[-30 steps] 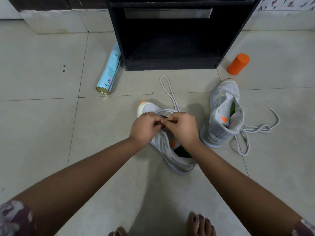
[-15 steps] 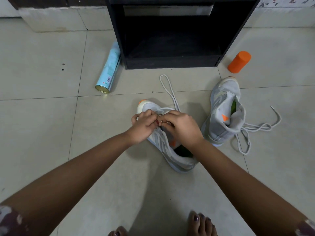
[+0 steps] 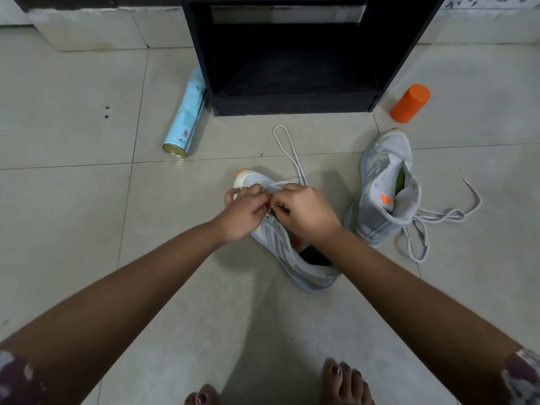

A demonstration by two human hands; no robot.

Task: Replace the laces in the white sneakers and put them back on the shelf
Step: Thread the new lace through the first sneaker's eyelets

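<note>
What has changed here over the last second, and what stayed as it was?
Both hands crept slightly toward the toe of the near sneaker: the left hand now reaches its fingers round the shoe's side, and the right hand followed. Both keep pinching the lace at the eyelets; nothing was let go. The other sneaker, spray can, orange cylinder and shelf stayed put.

Left hand (image 3: 244,213) and right hand (image 3: 304,211) cover the near sneaker's (image 3: 280,244) eyelets, and the lace (image 3: 287,147) vanishes under their fingers, its tip hidden. The shelf (image 3: 198,54) is cut off by the upper edge. The spray can's (image 3: 187,118) label print is too small to read. The toes (image 3: 344,381) are clipped at the bottom edge.
</note>
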